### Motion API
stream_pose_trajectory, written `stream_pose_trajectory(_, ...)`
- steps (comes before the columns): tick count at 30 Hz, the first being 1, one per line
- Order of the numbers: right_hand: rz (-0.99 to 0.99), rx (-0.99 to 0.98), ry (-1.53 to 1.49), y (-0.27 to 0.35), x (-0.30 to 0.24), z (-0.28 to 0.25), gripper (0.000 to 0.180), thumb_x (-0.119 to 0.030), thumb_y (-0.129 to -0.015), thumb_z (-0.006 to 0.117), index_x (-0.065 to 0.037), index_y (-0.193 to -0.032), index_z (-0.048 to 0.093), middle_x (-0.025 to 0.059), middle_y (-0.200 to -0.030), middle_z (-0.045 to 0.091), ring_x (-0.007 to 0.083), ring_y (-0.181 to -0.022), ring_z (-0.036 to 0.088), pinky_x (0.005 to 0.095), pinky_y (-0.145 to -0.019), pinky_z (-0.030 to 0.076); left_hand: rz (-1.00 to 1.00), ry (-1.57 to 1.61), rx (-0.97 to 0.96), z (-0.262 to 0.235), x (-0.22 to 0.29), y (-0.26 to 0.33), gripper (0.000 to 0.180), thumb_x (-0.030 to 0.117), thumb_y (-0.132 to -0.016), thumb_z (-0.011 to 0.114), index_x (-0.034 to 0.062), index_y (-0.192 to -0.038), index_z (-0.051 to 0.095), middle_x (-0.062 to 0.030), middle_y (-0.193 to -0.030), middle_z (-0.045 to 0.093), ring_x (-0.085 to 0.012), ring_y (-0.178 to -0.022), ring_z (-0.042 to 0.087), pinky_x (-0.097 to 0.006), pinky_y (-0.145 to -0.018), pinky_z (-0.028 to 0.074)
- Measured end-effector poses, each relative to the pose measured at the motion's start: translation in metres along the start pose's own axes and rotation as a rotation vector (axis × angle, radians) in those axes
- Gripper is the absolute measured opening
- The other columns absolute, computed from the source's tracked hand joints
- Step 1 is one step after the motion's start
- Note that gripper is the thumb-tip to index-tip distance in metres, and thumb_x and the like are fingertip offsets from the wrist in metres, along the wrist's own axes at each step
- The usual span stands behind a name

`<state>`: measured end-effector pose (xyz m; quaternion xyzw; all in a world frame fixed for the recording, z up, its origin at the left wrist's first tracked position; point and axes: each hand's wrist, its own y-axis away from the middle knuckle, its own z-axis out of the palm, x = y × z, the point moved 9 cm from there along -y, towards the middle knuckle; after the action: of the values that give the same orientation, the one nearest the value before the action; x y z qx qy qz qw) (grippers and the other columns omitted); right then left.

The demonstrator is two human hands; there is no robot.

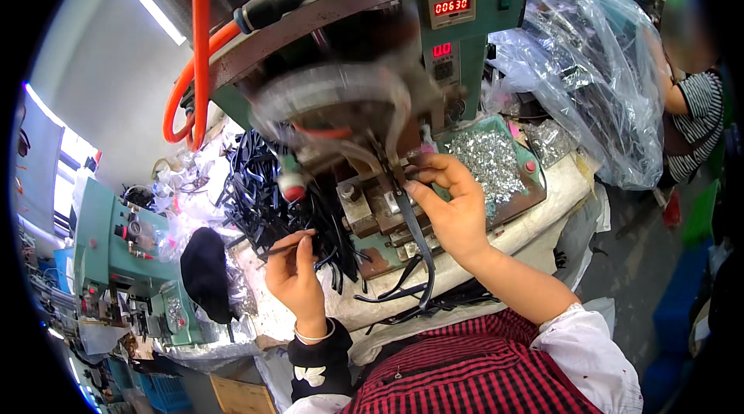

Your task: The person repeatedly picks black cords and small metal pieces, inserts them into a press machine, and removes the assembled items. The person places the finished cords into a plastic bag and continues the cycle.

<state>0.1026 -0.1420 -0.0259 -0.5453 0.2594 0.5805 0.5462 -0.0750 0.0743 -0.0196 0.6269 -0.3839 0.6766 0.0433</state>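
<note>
My right hand (pixel 453 209) is closed in a pinch at the press tooling (pixel 391 205), on the upper end of a black eyeglass temple (pixel 415 234). From the tooling this temple slopes down toward me, and its curved tip hangs over the table edge. My left hand (pixel 298 282) is lower and to the left, pinching a thin dark eyeglass temple (pixel 285 245) between thumb and fingers. Beside it lies a heap of black temples (pixel 252 182). Where my right fingertips meet the tooling, the detail is partly hidden.
A green press (pixel 484 7) with red displays rises ahead; its clear hose (pixel 333 89) is blurred. Small shiny metal pieces (pixel 492 166) fill a tray on the right. Nearby are an orange hose (pixel 200 50), clear plastic bag (pixel 589 65), second green machine (pixel 116 228) and another person's striped sleeve (pixel 697 123).
</note>
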Motion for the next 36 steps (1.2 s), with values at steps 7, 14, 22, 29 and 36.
stream_pose_trajectory(7,0.111,-0.014,-0.145,0.009,-0.021,0.015,0.038,0.002,-0.091,0.064,0.003,-0.128,0.054,0.0086,-0.114,0.067,0.0122,-0.099,0.064,0.0269,-0.09,0.049,0.738,-0.093,-0.192,0.037,0.138,0.028,0.017,-0.004,-0.084,0.073,-0.0002,-0.099,0.066,-0.0181,-0.095,0.073,-0.0261,-0.077,0.07,-0.033,-0.068,0.056)
stream_pose_trajectory(14,-0.299,-0.112,0.871,-0.014,-0.038,-0.039,0.03,-0.013,-0.082,0.07,-0.004,-0.11,0.071,0.0216,-0.122,0.064,0.0405,-0.121,0.056,0.048,-0.107,0.043,0.992,-0.24,-0.503,0.116,0.122,0.052,0.026,0.008,-0.075,0.084,0.0039,-0.096,0.071,-0.0134,-0.1,0.073,-0.0172,-0.063,0.064,-0.028,-0.052,0.047)
stream_pose_trajectory(22,-0.326,0.106,1.247,-0.011,0.016,-0.12,0.018,-0.013,-0.075,0.08,-0.008,-0.091,0.075,0.0203,-0.121,0.064,0.0397,-0.127,0.053,0.0477,-0.103,0.044,1.079,-0.238,-0.47,0.121,0.109,0.053,0.024,0.007,-0.073,0.085,0.0054,-0.091,0.07,-0.0106,-0.092,0.073,-0.0133,-0.052,0.058,-0.025,-0.043,0.04)
stream_pose_trajectory(29,-0.384,0.108,1.208,-0.014,0.01,-0.117,0.01,-0.004,-0.084,0.065,-0.002,-0.093,0.064,0.0169,-0.103,0.066,0.0383,-0.102,0.061,0.0454,-0.09,0.048,0.778,-0.32,-0.479,0.083,0.122,0.058,0.025,0.002,-0.076,0.078,0.0027,-0.1,0.072,-0.0123,-0.108,0.074,-0.0208,-0.072,0.067,-0.031,-0.062,0.052)
stream_pose_trajectory(36,-0.3,0.265,0.861,-0.018,0.005,-0.134,0.011,-0.009,-0.088,0.071,0.0,-0.095,0.072,0.0107,-0.085,0.072,0.022,-0.08,0.069,0.033,-0.078,0.052,0.406,-0.893,0.086,-0.081,0.072,0.003,0.021,-0.006,-0.079,0.071,0.0035,-0.098,0.072,-0.0123,-0.11,0.071,-0.0329,-0.104,0.061,-0.041,-0.093,0.045)
